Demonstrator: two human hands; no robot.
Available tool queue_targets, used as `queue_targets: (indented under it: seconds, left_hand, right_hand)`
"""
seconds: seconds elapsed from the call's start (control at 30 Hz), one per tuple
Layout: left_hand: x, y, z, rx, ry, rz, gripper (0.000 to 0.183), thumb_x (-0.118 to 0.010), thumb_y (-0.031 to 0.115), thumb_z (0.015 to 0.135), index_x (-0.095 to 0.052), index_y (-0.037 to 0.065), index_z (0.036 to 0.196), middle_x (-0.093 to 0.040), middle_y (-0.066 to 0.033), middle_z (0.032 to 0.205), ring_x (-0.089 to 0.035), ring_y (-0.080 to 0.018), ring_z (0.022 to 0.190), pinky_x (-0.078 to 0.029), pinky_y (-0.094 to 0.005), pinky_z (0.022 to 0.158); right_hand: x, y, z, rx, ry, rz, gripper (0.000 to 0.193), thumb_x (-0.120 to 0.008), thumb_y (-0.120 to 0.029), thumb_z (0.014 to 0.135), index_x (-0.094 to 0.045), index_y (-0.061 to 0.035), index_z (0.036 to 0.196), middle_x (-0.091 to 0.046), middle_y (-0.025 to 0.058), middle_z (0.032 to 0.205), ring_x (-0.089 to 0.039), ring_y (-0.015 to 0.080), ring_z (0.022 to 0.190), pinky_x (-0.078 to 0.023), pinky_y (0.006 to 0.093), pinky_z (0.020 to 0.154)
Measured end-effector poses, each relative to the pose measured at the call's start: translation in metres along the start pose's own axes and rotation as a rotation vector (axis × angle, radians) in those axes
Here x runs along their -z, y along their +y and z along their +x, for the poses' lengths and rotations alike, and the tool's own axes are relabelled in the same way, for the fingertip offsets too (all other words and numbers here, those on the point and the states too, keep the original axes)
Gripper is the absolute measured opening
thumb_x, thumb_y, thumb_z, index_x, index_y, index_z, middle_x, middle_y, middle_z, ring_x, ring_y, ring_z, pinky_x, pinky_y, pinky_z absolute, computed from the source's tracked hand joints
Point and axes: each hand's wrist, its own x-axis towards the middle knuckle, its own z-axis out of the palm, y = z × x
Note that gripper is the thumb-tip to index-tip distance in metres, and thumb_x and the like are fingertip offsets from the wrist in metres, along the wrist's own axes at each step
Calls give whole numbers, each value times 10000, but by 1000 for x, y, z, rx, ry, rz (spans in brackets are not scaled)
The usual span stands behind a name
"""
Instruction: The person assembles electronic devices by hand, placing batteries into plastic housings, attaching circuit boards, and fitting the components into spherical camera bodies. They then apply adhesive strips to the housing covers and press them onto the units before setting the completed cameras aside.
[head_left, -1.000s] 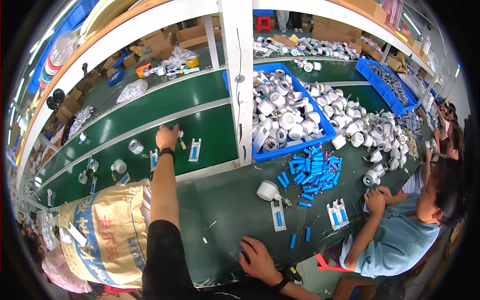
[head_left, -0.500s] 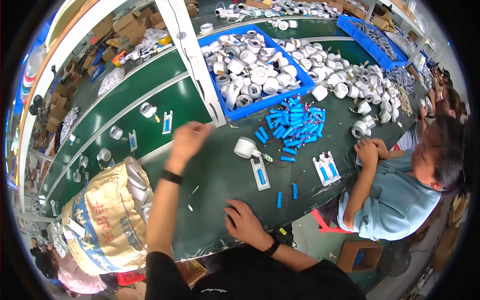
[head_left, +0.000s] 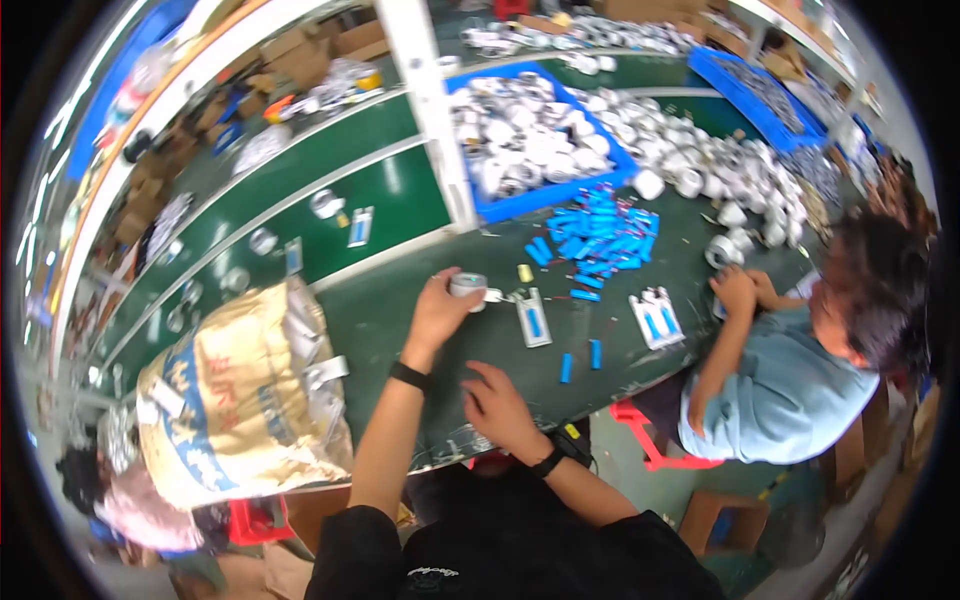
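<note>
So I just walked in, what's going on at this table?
A person's left hand grips a white round housing; blur hides whether it is lifted. The right hand, open and empty, is by the green tabletop's near edge. Just right of the housing lies a white tray holding a blue cylindrical battery. Beyond are a blue battery pile and a blue bin of white housings. A co-worker sits at the right.
</note>
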Motion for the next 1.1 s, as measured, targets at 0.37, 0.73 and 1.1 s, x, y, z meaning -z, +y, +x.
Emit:
queue_targets:
  seconds: [0.37, 0.73, 1.1]
  left_hand:
    - [35, -41, -153, 86, 433, -97, 719, -922, 256, 815, -576, -53, 1364, -709, -163, 1195, -715, -199, 1066, -586, -335, 895]
    - [59, -45, -171, 145, 343, -574, 677, -839, 42, 881, -488, -19, 1456, -679, -96, 1260, -663, -160, 1145, -567, -303, 971]
    - [30, -36, -234, 174, 454, -565, 693, -820, 11, 888, -446, -23, 1470, -656, -140, 1315, -665, -196, 1199, -535, -334, 1045]
  right_hand:
    - [12, -16, -9, 57, 1, 55, 247, -672, 42, 873, -711, -3, 1113, -660, 184, 1316, -667, 385, 1148, -562, 421, 953]
    - [50, -1, 45, -29, -172, -126, 786, -641, 55, 841, -381, -26, 1579, -474, 203, 1565, -358, 427, 1514, -307, 473, 1247]
    - [37, 1, 26, 74, -444, -334, 620, -817, -85, 805, -621, -106, 1393, -594, 115, 1365, -471, 384, 1363, -359, 502, 1158]
